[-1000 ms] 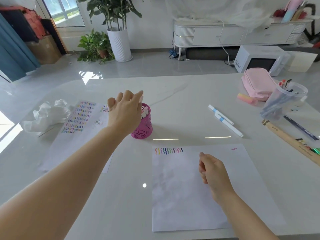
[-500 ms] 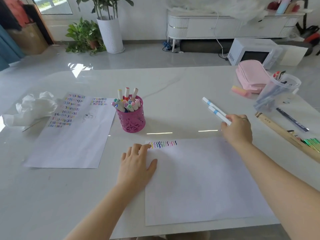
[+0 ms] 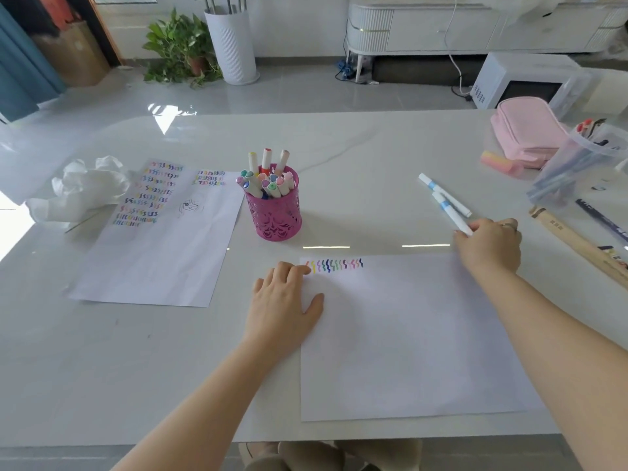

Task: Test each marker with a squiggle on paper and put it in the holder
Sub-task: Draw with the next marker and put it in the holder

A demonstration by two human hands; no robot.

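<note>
A pink lattice holder stands mid-table with several markers in it. In front lies a white sheet with a row of coloured squiggles at its top left. My left hand lies flat on the sheet's left edge, fingertips by the squiggles. Two white markers with blue bands lie right of the holder. My right hand pinches the near end of the closer marker. The other marker lies just beyond it, untouched.
A second sheet filled with squiggle rows lies left of the holder, with crumpled white tissue beside it. At the right are a pink pouch, a pink eraser, a clear cup of pens, a wooden ruler and a dark pen.
My left hand left the holder and came down flat on the sheet's left edge. My right hand moved from the sheet up to the closer blue-banded marker and took hold of its end.
</note>
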